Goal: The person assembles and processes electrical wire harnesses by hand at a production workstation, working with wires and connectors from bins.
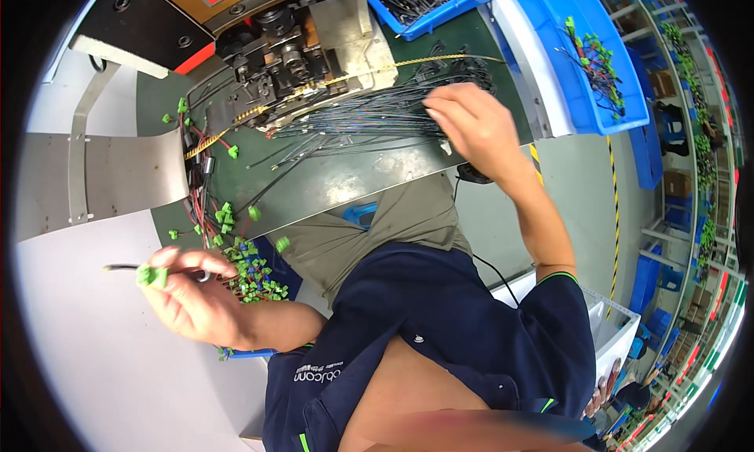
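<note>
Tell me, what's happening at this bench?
A person sits at a green bench in front of a small press machine. The left hand pinches a green connector on the end of a dark wire, above a heap of similar connectors. The right hand reaches into a bundle of thin dark wires lying by the machine. Blue bins sit behind.

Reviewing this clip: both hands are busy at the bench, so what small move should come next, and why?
Probably the right hand should draw one wire out of the wire bundle. Its fingers rest on the bundle, while the left hand already pinches a green connector with a short wire attached.
</note>
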{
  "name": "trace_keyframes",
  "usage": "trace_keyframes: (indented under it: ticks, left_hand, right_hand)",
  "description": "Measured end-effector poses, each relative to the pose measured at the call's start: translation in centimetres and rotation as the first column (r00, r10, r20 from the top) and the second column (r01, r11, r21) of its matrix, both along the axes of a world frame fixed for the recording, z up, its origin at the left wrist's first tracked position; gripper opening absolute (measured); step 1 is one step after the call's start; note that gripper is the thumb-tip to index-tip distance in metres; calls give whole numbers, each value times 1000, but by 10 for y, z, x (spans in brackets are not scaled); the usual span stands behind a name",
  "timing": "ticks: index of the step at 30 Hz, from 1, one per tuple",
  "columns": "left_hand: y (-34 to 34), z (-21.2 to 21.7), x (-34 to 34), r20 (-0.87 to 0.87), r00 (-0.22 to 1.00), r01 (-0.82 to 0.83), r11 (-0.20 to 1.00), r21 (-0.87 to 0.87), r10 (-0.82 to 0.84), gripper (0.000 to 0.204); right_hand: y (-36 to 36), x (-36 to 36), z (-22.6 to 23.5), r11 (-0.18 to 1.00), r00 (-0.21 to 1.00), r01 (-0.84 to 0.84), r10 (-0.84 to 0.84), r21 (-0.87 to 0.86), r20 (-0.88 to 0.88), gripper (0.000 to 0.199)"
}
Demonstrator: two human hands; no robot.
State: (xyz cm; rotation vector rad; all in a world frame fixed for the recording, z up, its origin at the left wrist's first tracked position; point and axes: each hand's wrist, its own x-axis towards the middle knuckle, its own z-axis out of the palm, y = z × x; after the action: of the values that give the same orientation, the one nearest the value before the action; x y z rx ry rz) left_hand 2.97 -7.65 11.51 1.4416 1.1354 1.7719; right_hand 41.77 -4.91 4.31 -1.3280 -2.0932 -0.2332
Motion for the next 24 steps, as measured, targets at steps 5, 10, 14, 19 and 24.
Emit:
trace_keyframes:
  ticks: [5,10,14,19,24]
  left_hand:
    - [-19,-31,8,-163,980,100,989,-105,-116,16]
    - [-33,-51,5,-345,938,-15,988,-154,-40,8]
    - [-34,-64,8,-205,979,-52,966,-254,-1,21]
    - [-19,-74,21,33,994,111,963,-246,-107,17]
    - [-1,-84,41,243,960,208,934,-291,-138,12]
  right_hand:
    - [37,-21,-20,998,957,27,-41,53,287,22]
    - [46,-14,-6,993,953,-80,49,91,298,25]
    - [44,-2,21,986,960,-133,102,105,260,28]
    - [25,-6,56,985,987,-150,144,81,76,24]
    - [-13,-32,64,974,958,-210,189,-80,-214,20]
